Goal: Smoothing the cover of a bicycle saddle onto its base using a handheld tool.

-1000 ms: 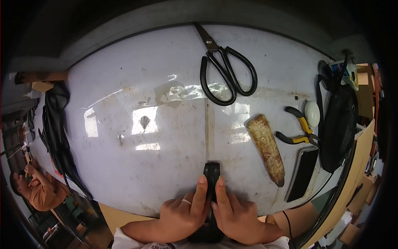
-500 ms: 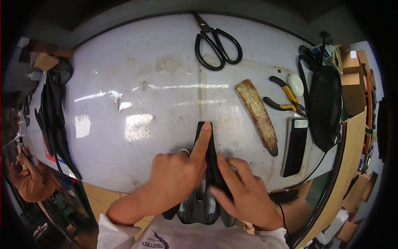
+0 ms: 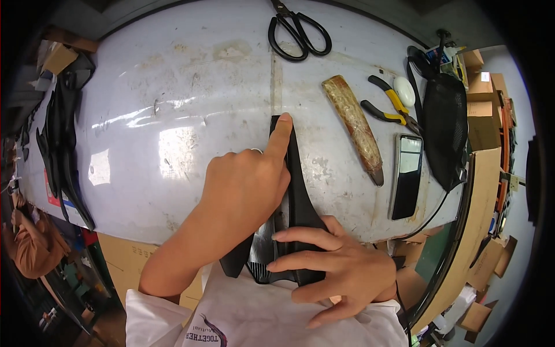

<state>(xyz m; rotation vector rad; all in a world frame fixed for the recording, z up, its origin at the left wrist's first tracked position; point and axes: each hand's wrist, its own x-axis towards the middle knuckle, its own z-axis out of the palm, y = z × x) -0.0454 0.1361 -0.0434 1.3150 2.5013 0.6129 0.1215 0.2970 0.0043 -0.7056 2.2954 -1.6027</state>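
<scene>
A long black moulded part (image 3: 300, 199) lies at the centre of the frame, its narrow end on the tabletop (image 3: 191, 69) and its flared end near the shirt at the lower centre. Its long axis runs nearly straight up the frame, directly under both hands. The left hand (image 3: 247, 180) is nearer the narrow end: its index finger stretches along the axis, fingertip on the tip, other fingers curled; whether those grip the part, I cannot tell. The right hand (image 3: 347, 263) lies across the flared end from the right, fingers loosely spread, clasping nothing. A wrapped blade (image 3: 352, 127), pliers (image 3: 396, 103) and a phone (image 3: 406, 179) lie farther right.
</scene>
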